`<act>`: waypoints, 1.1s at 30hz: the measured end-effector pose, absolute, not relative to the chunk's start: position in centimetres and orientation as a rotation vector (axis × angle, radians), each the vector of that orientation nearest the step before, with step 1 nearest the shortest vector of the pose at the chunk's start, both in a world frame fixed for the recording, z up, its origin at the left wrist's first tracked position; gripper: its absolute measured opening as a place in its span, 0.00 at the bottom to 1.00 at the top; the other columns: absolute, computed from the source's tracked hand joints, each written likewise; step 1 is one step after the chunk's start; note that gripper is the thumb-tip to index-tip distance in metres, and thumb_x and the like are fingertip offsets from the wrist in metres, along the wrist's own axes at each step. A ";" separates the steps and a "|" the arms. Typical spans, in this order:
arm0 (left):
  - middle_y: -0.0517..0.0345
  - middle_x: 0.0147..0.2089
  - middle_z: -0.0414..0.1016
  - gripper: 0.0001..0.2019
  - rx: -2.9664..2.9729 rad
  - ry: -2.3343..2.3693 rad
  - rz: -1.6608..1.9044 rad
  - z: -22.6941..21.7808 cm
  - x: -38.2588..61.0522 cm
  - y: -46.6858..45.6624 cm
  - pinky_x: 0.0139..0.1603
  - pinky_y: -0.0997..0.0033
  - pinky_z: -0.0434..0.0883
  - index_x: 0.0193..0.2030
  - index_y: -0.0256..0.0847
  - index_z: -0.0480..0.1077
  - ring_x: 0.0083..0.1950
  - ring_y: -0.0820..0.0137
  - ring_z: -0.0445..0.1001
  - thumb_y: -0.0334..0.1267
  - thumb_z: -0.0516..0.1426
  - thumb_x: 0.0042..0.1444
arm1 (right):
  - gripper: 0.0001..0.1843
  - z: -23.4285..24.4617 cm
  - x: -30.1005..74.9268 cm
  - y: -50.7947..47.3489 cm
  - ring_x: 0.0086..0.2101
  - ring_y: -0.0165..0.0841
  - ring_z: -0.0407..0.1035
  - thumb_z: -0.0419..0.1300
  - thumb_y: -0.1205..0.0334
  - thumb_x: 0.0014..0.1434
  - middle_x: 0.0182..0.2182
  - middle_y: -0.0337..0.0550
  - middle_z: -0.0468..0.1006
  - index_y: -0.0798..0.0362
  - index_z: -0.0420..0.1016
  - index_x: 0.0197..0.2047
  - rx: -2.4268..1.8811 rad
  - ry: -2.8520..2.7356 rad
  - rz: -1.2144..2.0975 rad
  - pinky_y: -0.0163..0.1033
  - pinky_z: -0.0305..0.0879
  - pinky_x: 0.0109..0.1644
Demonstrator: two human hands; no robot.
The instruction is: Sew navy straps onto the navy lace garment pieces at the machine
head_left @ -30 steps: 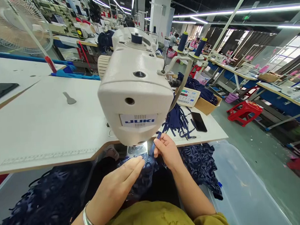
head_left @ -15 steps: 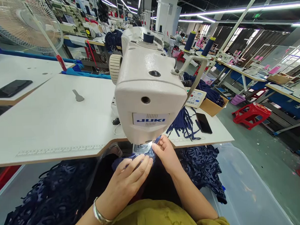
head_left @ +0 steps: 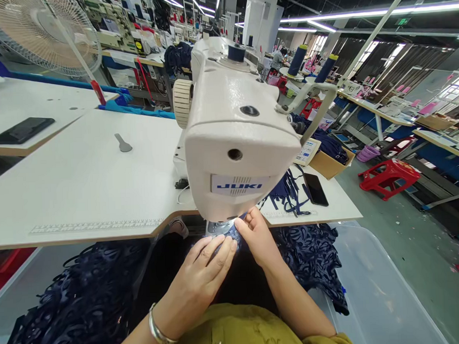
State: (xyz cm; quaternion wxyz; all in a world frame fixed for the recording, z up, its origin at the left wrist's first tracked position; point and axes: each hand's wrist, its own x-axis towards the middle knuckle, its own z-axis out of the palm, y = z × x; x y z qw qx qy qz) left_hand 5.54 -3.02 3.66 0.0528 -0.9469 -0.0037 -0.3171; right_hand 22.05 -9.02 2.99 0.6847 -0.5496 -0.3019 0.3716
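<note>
Smooth gloss is seen on the sewing-machine head (head_left: 240, 133), polished metal on the bangle (head_left: 157, 330), shiny plastic on the stool (head_left: 391, 175).

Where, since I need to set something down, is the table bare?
Left of the sewing machine, tabletop is bare between the gray metal piece and printed ruler. Crowded: right, navy strips and a phone; below, left hand and right hand at fabric.

red stool (head_left: 395, 174) on greenish floor (head_left: 392, 231); dark curtains (head_left: 426, 66), strip lights (head_left: 370, 12) overhead.
</note>
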 end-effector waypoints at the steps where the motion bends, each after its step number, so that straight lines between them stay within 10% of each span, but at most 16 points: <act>1: 0.50 0.57 0.72 0.17 -2.885 -0.030 -0.954 3.6 5.6 -3.1 0.62 0.54 0.60 0.55 0.32 0.68 0.60 0.59 0.65 0.26 0.46 0.64 | 0.08 3.0 22.0 -9.0 0.33 0.29 0.66 0.60 0.62 0.57 0.29 0.33 0.69 0.49 0.63 0.38 -1.227 -0.678 0.834 0.36 0.64 0.45; 22: 0.56 0.60 0.70 0.19 -2.981 -0.165 -0.870 4.5 6.0 -3.1 0.59 0.61 0.60 0.59 0.36 0.65 0.59 0.65 0.66 0.26 0.48 0.63 | 0.08 4.4 24.0 -8.7 0.25 0.28 0.58 0.57 0.60 0.57 0.23 0.31 0.60 0.50 0.61 0.29 -1.632 -0.953 0.755 0.35 0.58 0.31; 33: 0.51 0.58 0.71 0.18 -2.908 -0.256 -0.855 4.1 6.4 -3.8 0.56 0.58 0.63 0.58 0.37 0.67 0.56 0.61 0.68 0.28 0.49 0.62 | 0.03 4.7 24.6 -8.2 0.31 0.33 0.66 0.57 0.65 0.55 0.26 0.35 0.71 0.50 0.68 0.30 -1.584 -1.025 0.725 0.39 0.64 0.40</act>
